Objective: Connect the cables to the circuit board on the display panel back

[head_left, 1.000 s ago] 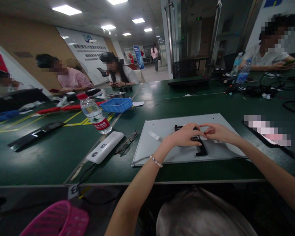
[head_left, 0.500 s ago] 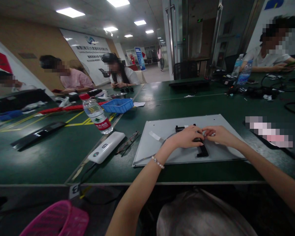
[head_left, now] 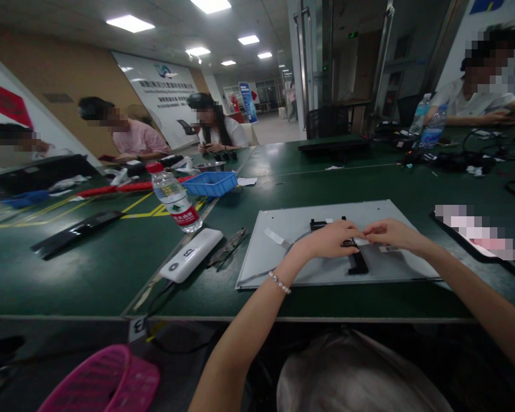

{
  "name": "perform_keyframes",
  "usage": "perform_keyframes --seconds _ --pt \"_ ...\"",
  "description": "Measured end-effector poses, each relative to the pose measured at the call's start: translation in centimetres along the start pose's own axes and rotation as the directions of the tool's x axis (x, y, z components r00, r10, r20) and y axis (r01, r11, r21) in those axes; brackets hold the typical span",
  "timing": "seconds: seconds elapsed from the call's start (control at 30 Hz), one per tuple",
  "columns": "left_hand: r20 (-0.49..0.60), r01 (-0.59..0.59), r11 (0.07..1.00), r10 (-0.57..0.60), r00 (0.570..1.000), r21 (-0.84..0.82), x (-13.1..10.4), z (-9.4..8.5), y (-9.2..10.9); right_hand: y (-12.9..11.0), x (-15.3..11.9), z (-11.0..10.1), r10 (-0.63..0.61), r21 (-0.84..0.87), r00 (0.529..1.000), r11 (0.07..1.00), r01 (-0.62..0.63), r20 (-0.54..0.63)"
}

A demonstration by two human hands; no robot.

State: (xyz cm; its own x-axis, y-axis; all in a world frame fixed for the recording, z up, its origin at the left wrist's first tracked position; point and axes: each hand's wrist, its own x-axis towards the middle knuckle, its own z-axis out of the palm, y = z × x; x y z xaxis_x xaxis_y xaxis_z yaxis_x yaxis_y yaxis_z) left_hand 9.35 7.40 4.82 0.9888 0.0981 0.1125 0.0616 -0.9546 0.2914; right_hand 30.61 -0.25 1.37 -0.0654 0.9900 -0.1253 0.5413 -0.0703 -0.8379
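A flat pale grey panel (head_left: pixel 257 252) lies on the green table before me. On it sits a black bracket-like frame (head_left: pixel 357 264), partly covered by my hands. My left hand (head_left: pixel 332 237) reaches over the frame from the left, its fingers curled onto the black part. Close to those fingertips, my right hand (head_left: pixel 392 233) has thumb and fingers pinched together. Anything between them is too small to make out. A white strip (head_left: pixel 276 237) and a thin grey cable (head_left: pixel 257 278) are on the panel's left side. A small label (head_left: pixel 388 249) shows below my right hand.
Left of the panel are glasses (head_left: pixel 228 249), a white power bank (head_left: pixel 191 255) and a water bottle (head_left: pixel 177 200). A blue tray (head_left: pixel 212 183) stands farther back. A phone (head_left: pixel 476 233) lies to the right. Several people sit around the table. A pink basket (head_left: pixel 103 380) is below.
The whole view has shifted slightly. My right fingertips have moved a little, and the label beneath that hand shows more clearly. My left hand stays on the black frame.
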Motion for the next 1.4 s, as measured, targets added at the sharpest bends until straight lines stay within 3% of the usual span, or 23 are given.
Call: perform_keyframes --seconds 0.17,0.37,0.73,1.03,1.17,1.3,1.4 --pt "-0.007 0.007 1.0 -0.007 1.0 0.004 -0.1 -0.1 0.0 -0.1 0.2 0.1 0.005 -0.02 1.0 1.0 -0.005 0.013" --pt "0.004 -0.038 0.999 0.038 0.999 0.02 0.0 0.3 -0.3 0.1 0.4 0.8 -0.094 -0.051 0.995 0.994 0.095 0.022" --pt "0.008 -0.021 0.999 0.021 1.0 0.027 0.1 0.6 -0.4 0.2 0.3 1.1 -0.194 -0.25 0.98 0.951 0.181 -0.031" --pt "-0.034 -0.03 0.999 0.028 0.999 -0.04 0.1 -0.2 -0.4 0.3 0.1 0.9 -0.131 -0.075 0.991 0.989 0.13 -0.014" --pt "-0.099 0.087 0.996 -0.087 0.991 0.001 -1.2 -2.5 -0.9 0.6 0.1 0.7 -0.097 -0.058 0.995 0.994 0.095 -0.035" --pt "-0.194 0.322 0.942 -0.299 0.934 0.095 -4.1 -4.7 -2.0 0.8 0.2 0.6 -0.108 -0.161 0.993 0.982 0.099 -0.042" --pt "-0.229 0.408 0.905 -0.375 0.898 0.119 -6.5 -5.0 -2.7 0.8 0.2 0.5 -0.146 -0.219 0.988 0.967 0.133 -0.043"
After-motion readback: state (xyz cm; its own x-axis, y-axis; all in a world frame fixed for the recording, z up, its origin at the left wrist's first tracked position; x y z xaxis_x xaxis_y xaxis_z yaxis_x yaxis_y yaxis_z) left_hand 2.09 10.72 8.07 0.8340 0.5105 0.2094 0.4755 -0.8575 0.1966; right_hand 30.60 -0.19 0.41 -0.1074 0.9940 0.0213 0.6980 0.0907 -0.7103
